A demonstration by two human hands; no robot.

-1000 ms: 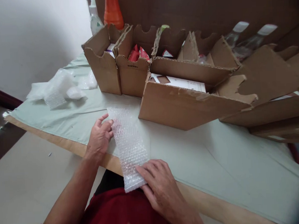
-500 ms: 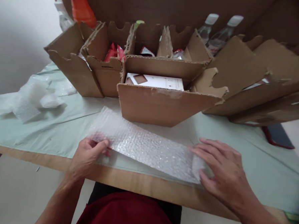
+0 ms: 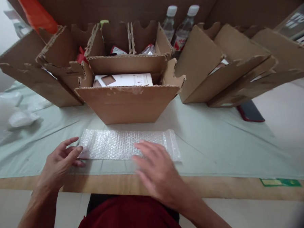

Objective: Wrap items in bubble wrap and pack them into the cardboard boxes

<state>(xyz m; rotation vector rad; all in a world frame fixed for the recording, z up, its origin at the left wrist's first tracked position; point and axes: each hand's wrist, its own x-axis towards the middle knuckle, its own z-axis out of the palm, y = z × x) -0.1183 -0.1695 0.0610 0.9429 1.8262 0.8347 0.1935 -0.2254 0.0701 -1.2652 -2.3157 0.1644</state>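
Note:
A strip of clear bubble wrap (image 3: 110, 145) lies flat on the green cloth, stretched from left to right. Its right end is slightly curled, with a folded edge. My left hand (image 3: 64, 157) is at the strip's left end, fingers apart, with the thumb tip by the edge; whether it touches the plastic is hard to see. Over the strip's middle and lower edge, my right hand (image 3: 157, 171) is spread and a little blurred, gripping nothing. Just beyond the strip stands a cardboard bin (image 3: 128, 105) with a white box (image 3: 130, 80) inside.
More cardboard bins (image 3: 202, 63) stand to both sides and behind, some holding red packets. Two clear bottles (image 3: 182, 34) rise at the back. Crumpled bubble wrap (image 3: 22, 118) lies at the left. A dark flat object (image 3: 251, 111) is at the right. The wooden table edge (image 3: 107, 182) runs in front.
The bubble wrap has gone from slanted, with its right end rolled under my right hand, to flat and level. My right hand has let go and moved left over it. The view has shifted right.

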